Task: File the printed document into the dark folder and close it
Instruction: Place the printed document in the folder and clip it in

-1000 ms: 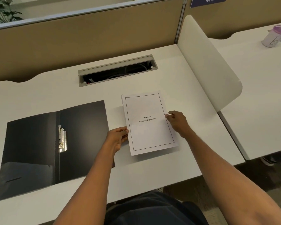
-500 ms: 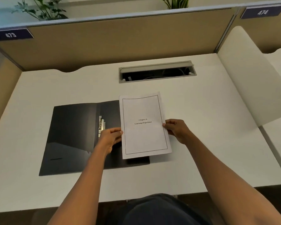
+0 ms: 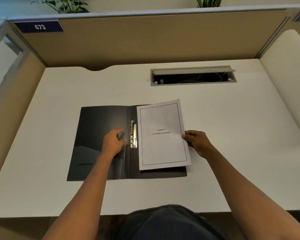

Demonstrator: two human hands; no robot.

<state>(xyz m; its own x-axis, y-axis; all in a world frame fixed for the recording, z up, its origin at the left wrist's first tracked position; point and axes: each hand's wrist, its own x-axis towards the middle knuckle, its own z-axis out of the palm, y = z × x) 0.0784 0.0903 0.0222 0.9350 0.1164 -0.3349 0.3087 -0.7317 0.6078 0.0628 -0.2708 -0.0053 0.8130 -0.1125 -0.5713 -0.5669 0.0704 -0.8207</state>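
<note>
- The right hand [image 3: 197,143] pinches the right edge of the printed document [image 3: 163,135], thumb on top of the sheet and the other fingers curled under the margin.
- The left hand [image 3: 113,142] is over the left inner cover of the dark folder [image 3: 97,135], just beside the metal clip [image 3: 133,134]; it is motion-blurred, so I cannot tell whether its fingers are spread or curled, and nothing shows in its grip.
- The document lies face up over the folder's right half, tilted slightly so its upper right corner pokes past the folder's top edge and its right side overhangs a little.
- Its cover page carries a thin black border and the words "Chapter 6 / Learning Experience" in the middle.
- The document's left edge sits next to the clip without covering it; whether they touch is unclear.
- The folder is open flat on the white desk [image 3: 232,135], spine running away from the person, clip fixed just right of the spine.
- Farther back on the desk, right of centre, a grey cable tray [image 3: 193,75] stands with its lid lifted, dark wires inside.
- A tan partition [image 3: 145,40] closes the back of the desk, with a blue label [image 3: 39,26] reading 473 at its upper left.
</note>
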